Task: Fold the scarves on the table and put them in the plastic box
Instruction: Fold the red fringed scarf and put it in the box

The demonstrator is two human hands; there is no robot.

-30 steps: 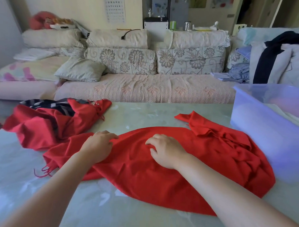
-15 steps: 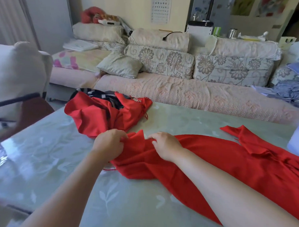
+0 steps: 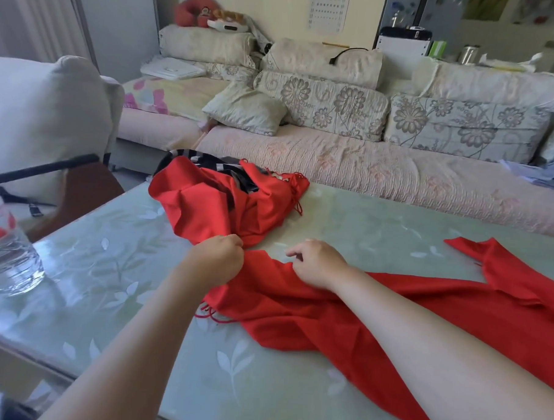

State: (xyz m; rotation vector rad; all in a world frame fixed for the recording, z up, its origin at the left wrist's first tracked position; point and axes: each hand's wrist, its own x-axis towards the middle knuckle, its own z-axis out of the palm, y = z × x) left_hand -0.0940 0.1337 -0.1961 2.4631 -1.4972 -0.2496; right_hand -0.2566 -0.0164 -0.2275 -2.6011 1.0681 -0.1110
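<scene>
A long red scarf (image 3: 376,312) lies spread across the glass table (image 3: 114,266), running off to the right. My left hand (image 3: 218,259) grips its left end in a closed fist, with red fringe trailing just below. My right hand (image 3: 317,264) rests on the scarf's upper edge a little to the right, its fingers curled and pinching the cloth. Behind my hands lies a crumpled pile of a second red scarf (image 3: 218,207) with a black-and-white striped scarf (image 3: 226,169) on top. The plastic box is out of view.
A clear glass container (image 3: 7,258) stands at the table's left edge. A white-covered chair (image 3: 41,117) stands beyond the left corner. A long sofa with floral cushions (image 3: 353,111) runs behind the table.
My view has swung left, so the plastic box has left the frame. Both hands have slid left along the red scarf to its fringed end, and they have drawn apart slightly.
</scene>
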